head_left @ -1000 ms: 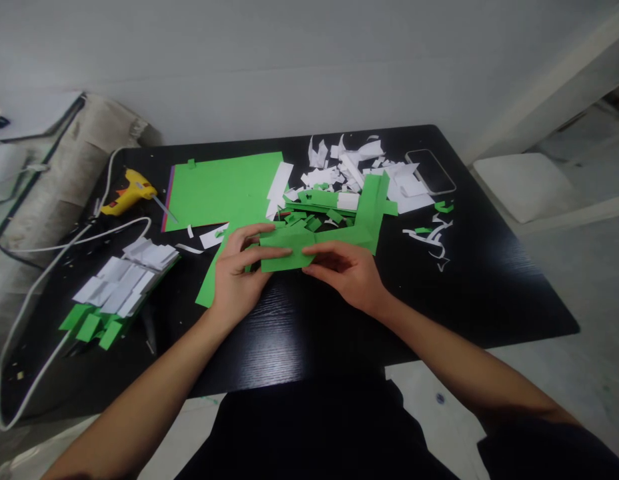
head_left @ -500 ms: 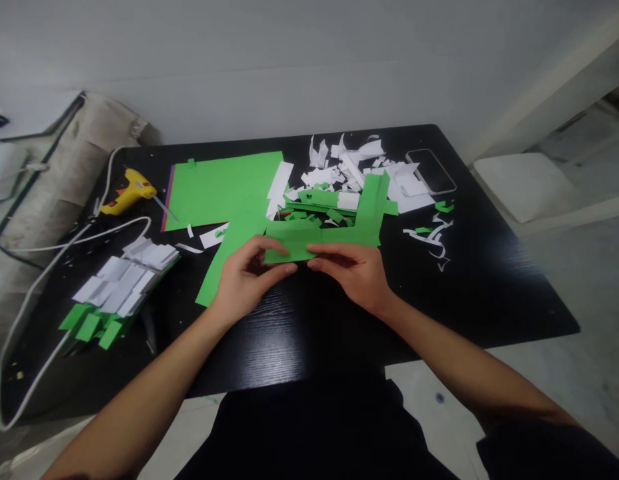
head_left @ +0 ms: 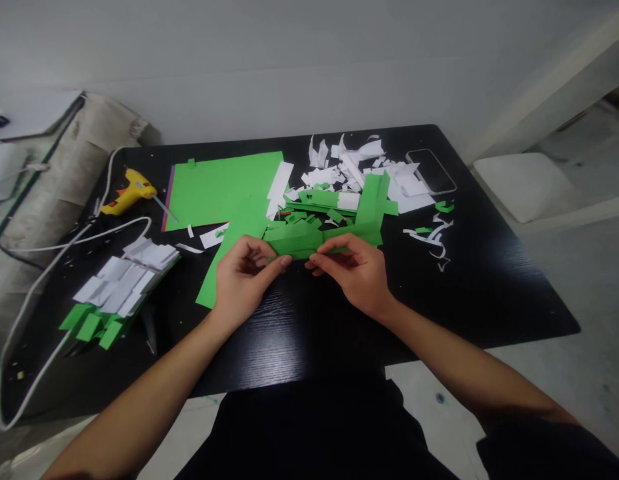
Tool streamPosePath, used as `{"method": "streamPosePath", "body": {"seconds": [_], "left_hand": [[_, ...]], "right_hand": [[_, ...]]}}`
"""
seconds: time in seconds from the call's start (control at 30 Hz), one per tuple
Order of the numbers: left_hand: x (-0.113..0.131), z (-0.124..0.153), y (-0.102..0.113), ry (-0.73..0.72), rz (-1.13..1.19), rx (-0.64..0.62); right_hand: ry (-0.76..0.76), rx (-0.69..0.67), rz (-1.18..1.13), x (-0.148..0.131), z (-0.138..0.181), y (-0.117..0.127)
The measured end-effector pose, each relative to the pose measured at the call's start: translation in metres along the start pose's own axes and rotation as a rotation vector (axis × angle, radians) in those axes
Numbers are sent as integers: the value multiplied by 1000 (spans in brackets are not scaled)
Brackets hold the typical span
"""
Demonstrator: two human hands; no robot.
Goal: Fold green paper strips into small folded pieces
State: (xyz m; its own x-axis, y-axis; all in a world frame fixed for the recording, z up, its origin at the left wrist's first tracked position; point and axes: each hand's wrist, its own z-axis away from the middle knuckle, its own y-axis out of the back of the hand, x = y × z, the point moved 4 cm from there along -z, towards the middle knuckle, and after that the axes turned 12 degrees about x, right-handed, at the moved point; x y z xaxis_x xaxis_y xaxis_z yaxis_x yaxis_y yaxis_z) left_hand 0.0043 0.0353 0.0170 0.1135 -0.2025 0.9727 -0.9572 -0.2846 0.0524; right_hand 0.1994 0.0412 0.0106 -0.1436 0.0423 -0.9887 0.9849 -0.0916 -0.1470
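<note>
A strip of green paper is held up between my two hands above the near middle of the black table. My left hand pinches its left part, thumb along the near edge and fingers curled behind. Close beside it, my right hand pinches the near edge toward the right, its thumb on top. The near edge shows a fold line between the thumbs. Behind my right hand, an upright-looking green paper strip slants away; whether it joins the held strip I cannot tell.
A yellow glue gun with a white cord lies at the left, beside a green sheet stack. Folded white and green paper pieces sit at the near left. White scraps and a phone lie toward the back right.
The near edge of the green strip has been turned up and folded. Both thumbs have moved from below the edge up onto the paper.
</note>
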Motion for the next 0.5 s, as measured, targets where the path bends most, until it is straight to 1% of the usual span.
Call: {"method": "streamPosePath", "body": {"seconds": [0.1, 0.2, 0.3, 0.4, 0.5], "left_hand": [[-4, 1, -3, 39, 80, 10], [-6, 0, -5, 92, 143, -8], [-5, -1, -7, 125, 143, -67], [-4, -1, -9, 126, 151, -138], [-7, 0, -9, 136, 182, -157]], "right_hand": [[-18, 35, -12, 0, -1, 0], [-14, 62, -21, 1, -2, 1], [-8, 32, 13, 2, -3, 1], [23, -11, 21, 3, -4, 0], [40, -37, 5, 3, -6, 0]]}}
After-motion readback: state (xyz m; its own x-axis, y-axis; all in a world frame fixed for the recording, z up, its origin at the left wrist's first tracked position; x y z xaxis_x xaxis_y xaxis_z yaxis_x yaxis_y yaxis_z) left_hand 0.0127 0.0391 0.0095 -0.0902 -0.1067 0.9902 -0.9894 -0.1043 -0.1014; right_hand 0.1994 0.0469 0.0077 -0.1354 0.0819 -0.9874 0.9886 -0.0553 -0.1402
